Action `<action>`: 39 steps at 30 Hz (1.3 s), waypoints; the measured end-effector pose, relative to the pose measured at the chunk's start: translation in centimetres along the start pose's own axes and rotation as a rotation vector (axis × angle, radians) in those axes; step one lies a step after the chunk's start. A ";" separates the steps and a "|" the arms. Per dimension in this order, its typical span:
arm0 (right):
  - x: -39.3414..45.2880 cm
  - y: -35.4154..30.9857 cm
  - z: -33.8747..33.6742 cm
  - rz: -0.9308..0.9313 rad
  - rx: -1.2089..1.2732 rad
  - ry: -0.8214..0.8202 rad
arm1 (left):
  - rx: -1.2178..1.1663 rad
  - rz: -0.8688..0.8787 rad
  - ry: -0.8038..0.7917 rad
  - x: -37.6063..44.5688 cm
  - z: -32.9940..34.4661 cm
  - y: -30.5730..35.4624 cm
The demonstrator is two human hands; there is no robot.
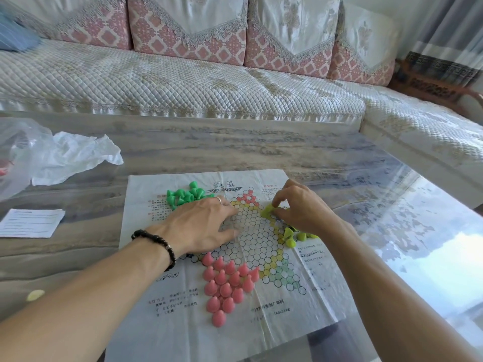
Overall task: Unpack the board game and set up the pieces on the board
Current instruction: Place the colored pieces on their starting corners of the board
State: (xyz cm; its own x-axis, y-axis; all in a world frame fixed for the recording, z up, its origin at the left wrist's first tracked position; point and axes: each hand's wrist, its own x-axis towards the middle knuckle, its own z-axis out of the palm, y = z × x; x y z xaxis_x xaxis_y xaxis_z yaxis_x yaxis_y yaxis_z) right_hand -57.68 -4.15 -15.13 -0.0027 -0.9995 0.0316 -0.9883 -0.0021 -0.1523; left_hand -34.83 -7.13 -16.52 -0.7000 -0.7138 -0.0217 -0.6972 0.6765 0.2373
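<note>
A paper Chinese-checkers board (pixel 167 322) lies flat on the table. Several pink cone pieces (pixel 223 282) stand in a triangle on its near point. A heap of green pieces (pixel 184 194) lies at the board's far left. My left hand (pixel 201 223) rests flat on the board, fingers straight, just right of the green heap. My right hand (pixel 300 207) pinches a yellow-green piece (pixel 267 211) over the board's right side. More yellow-green pieces (pixel 291 237) lie loose below that hand.
A crumpled clear plastic bag (pixel 39 155) sits at the table's far left. A printed paper slip (pixel 31 222) lies near the left edge, and a pale yellow disc (pixel 35 295) lies closer to me. A quilted sofa (pixel 183 79) runs behind the glossy table (pixel 392 205).
</note>
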 end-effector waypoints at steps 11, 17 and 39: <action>-1.8 0.6 -2.3 0.036 0.127 0.025 | 0.020 -0.008 -0.038 0.2 -0.5 0.4; -1.8 -0.8 -2.2 -0.008 0.132 -0.039 | -0.002 -0.030 -0.031 0.1 -0.4 0.3; -1.5 -1.9 -0.7 -0.007 0.188 0.009 | -0.021 -0.023 -0.014 0.1 0.2 -0.2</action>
State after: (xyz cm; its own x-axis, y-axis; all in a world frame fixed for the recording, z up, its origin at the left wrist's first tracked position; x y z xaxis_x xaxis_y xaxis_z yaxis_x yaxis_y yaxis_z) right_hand -55.95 -2.60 -14.17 0.0019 -0.9991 0.0417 -0.9423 -0.0158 -0.3343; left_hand -34.84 -7.32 -16.77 -0.6861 -0.7264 -0.0405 -0.7098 0.6561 0.2565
